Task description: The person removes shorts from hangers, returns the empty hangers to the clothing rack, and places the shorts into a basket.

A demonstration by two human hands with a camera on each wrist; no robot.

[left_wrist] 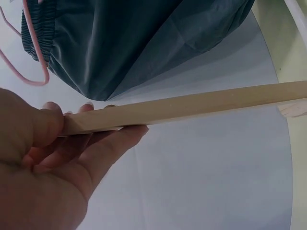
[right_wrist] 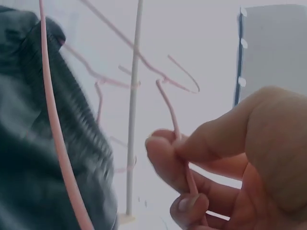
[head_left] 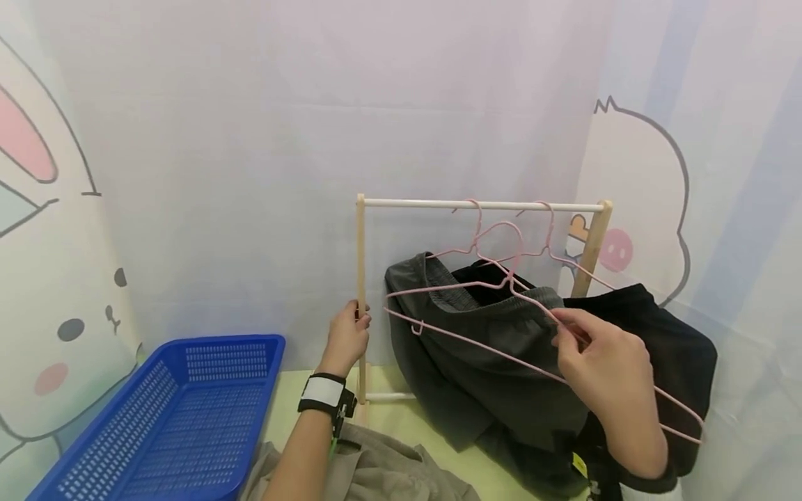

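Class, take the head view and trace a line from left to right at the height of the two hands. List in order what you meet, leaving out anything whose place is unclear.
Rabbit drawing → blue basket → left hand → dark grey garment → right hand → black garment.

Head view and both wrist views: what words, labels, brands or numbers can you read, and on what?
No readable text in any view.
Yellow patch below the right hand: too small and blurred to tell whether it carries print.
Held pink hanger: no lettering visible.
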